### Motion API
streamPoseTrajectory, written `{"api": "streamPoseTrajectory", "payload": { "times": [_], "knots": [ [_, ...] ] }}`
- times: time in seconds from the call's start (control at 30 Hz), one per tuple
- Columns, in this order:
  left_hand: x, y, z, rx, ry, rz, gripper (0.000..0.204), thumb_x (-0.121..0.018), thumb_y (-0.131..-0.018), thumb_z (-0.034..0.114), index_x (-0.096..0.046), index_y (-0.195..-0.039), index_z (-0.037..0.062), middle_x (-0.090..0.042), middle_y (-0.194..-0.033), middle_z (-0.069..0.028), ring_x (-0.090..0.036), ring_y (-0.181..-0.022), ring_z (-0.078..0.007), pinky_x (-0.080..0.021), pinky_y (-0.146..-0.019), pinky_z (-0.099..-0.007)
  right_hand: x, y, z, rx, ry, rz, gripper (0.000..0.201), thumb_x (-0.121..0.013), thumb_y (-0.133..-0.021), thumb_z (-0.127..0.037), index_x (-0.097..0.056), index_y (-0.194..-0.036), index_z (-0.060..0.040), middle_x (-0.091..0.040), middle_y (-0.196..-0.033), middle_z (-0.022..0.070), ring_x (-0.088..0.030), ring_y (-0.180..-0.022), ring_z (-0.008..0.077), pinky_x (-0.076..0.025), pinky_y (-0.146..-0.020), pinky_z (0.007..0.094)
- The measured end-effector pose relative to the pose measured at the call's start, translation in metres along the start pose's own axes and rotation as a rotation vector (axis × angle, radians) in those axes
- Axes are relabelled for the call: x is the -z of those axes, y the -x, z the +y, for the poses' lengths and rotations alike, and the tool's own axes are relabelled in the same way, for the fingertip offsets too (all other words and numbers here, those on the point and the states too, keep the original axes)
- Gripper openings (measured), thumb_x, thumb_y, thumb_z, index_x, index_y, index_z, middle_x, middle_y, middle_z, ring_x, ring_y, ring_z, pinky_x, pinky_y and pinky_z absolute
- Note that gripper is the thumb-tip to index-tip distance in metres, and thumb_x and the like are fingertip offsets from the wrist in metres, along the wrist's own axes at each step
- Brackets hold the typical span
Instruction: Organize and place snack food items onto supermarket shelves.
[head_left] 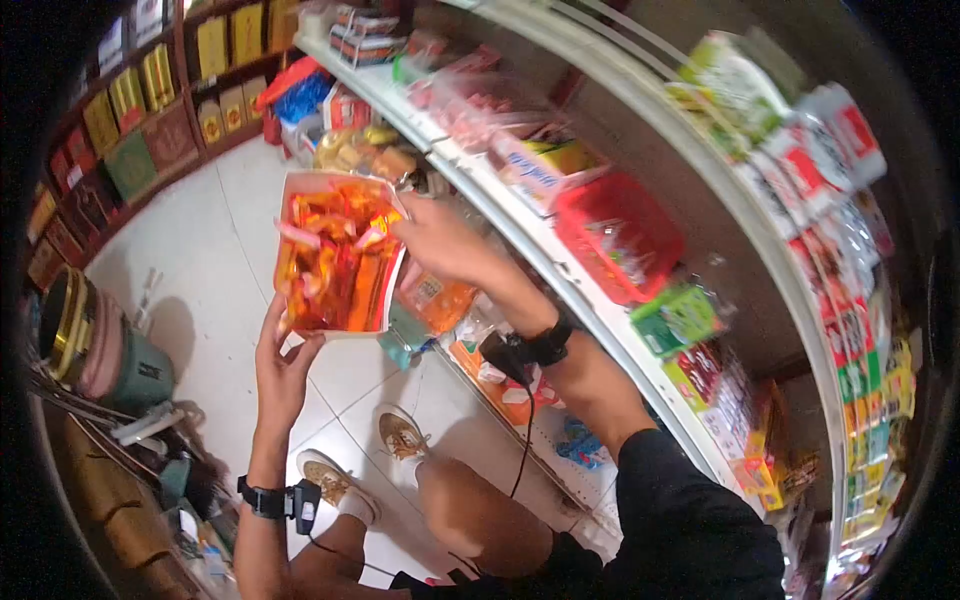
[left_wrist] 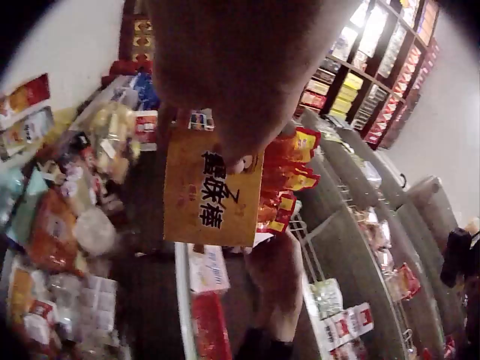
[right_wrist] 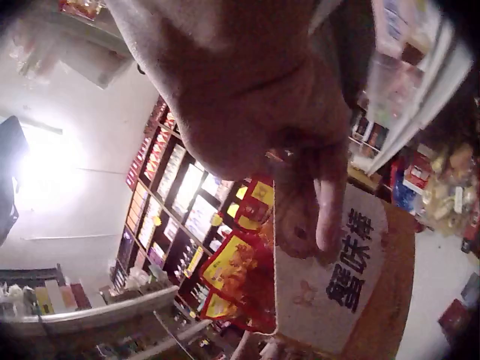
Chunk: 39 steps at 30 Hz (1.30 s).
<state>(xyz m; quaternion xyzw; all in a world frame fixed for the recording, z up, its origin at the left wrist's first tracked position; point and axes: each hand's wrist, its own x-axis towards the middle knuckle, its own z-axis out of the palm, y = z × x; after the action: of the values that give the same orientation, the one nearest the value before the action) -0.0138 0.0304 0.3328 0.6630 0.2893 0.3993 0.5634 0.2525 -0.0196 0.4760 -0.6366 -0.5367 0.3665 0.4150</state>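
An open-topped cardboard box is held up in front of me over the tiled floor. Shiny red and orange snack packets fill it, and their yellow-and-red ends stick out past the rim in the right wrist view. My left hand grips the near left corner. On the far right side, my right hand holds the wall, with fingers on the printed face and the thumb side toward the packets. Dark printed characters show on the tan box side.
To my right a white shelf unit carries a red basket, a green packet and many bags. Stacked buckets stand at the left. Boxed goods fill the far dark shelves. Bagged goods lie on the lower shelf.
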Motion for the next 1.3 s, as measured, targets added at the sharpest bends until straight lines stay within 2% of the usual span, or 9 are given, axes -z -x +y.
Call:
{"api": "streamPoseTrajectory", "payload": {
  "times": [0.13,0.17,0.3,0.47,0.63,0.9,0.97,1.07,1.3],
  "knots": [
    [-0.037,-0.018,0.109,-0.105,0.038,0.131,0.073,-0.071,-0.097,0.006,-0.032,-0.159,-0.0028,-0.048,-0.152,-0.0164,-0.055,-0.133,-0.0281,-0.057,-0.096,-0.0349,0.063,0.037,-0.098,0.093,0.057,0.060,0.043,-0.045,-0.098,-0.017,-0.054,-0.134,0.0045,-0.069,-0.113,0.0238,-0.075,-0.072,0.0347,-0.064,-0.052,0.0388],
    [-0.044,-0.021,0.130,-0.141,0.081,0.193,0.072,-0.071,-0.098,0.009,-0.032,-0.158,-0.0055,-0.048,-0.152,-0.0174,-0.054,-0.134,-0.0281,-0.056,-0.097,-0.0358,0.083,0.007,-0.076,0.334,0.302,0.191,0.041,-0.046,-0.099,-0.017,-0.057,-0.129,0.0070,-0.070,-0.110,0.0236,-0.075,-0.068,0.0347,-0.064,-0.051,0.0380],
    [-0.074,-0.036,0.206,-0.347,0.013,0.143,0.070,-0.072,-0.098,0.011,-0.037,-0.155,-0.0071,-0.050,-0.151,-0.0200,-0.053,-0.136,-0.0295,-0.052,-0.104,-0.0379,0.120,0.083,-0.176,0.246,0.148,0.303,0.044,-0.049,-0.097,-0.029,-0.067,-0.113,0.0076,-0.074,-0.089,0.0236,-0.074,-0.061,0.0327,-0.062,-0.052,0.0414],
    [-0.113,-0.030,0.258,-0.387,0.049,0.088,0.068,-0.072,-0.098,0.011,-0.039,-0.155,-0.0037,-0.052,-0.149,-0.0194,-0.054,-0.134,-0.0298,-0.051,-0.105,-0.0377,0.156,0.119,-0.189,0.230,0.257,0.423,0.055,-0.055,-0.097,-0.047,-0.070,-0.111,0.0041,-0.074,-0.084,0.0184,-0.073,-0.061,0.0263,-0.060,-0.058,0.0364],
    [-0.117,-0.004,0.249,-0.277,0.012,-0.003,0.073,-0.073,-0.097,0.013,-0.036,-0.158,-0.0021,-0.052,-0.151,-0.0175,-0.056,-0.133,-0.0273,-0.053,-0.101,-0.0380,0.153,0.146,-0.170,0.172,0.183,0.377,0.045,-0.058,-0.101,-0.040,-0.069,-0.115,0.0014,-0.075,-0.087,0.0139,-0.074,-0.066,0.0200,-0.060,-0.058,0.0344],
    [-0.103,0.052,0.190,-0.245,-0.121,0.037,0.062,-0.079,-0.089,0.002,-0.053,-0.145,-0.0013,-0.060,-0.138,-0.0168,-0.061,-0.124,-0.0244,-0.060,-0.092,-0.0367,0.115,0.122,-0.021,0.389,0.194,0.158,0.040,-0.062,-0.103,-0.035,-0.064,-0.117,0.0022,-0.066,-0.106,0.0071,-0.066,-0.089,0.0207,-0.055,-0.073,0.0371],
    [-0.089,0.062,0.180,-0.339,-0.263,0.053,0.062,-0.078,-0.088,0.000,-0.055,-0.145,0.0052,-0.058,-0.140,-0.0143,-0.060,-0.125,-0.0262,-0.061,-0.092,-0.0384,0.090,0.136,-0.019,0.027,0.098,0.116,0.062,-0.057,-0.103,-0.051,-0.055,-0.134,0.0030,-0.066,-0.113,0.0077,-0.066,-0.087,0.0149,-0.057,-0.062,0.0320],
    [-0.069,0.072,0.161,-0.318,-0.383,0.010,0.063,-0.077,-0.088,-0.001,-0.055,-0.146,0.0090,-0.055,-0.144,-0.0124,-0.057,-0.129,-0.0283,-0.058,-0.098,-0.0404,0.044,0.118,0.024,0.378,-0.095,0.031,0.058,-0.057,-0.105,-0.042,-0.048,-0.137,0.0060,-0.068,-0.119,0.0170,-0.076,-0.091,0.0223,-0.065,-0.081,0.0358],
    [-0.051,0.099,0.153,-0.280,-0.447,0.109,0.065,-0.080,-0.085,0.000,-0.058,-0.145,0.0117,-0.058,-0.136,-0.0134,-0.059,-0.126,-0.0291,-0.060,-0.094,-0.0404,0.027,0.100,0.022,0.295,0.416,0.058,0.054,-0.058,-0.105,-0.046,-0.054,-0.130,0.0022,-0.071,-0.110,0.0180,-0.077,-0.089,0.0243,-0.063,-0.076,0.0370]
  ]
}}
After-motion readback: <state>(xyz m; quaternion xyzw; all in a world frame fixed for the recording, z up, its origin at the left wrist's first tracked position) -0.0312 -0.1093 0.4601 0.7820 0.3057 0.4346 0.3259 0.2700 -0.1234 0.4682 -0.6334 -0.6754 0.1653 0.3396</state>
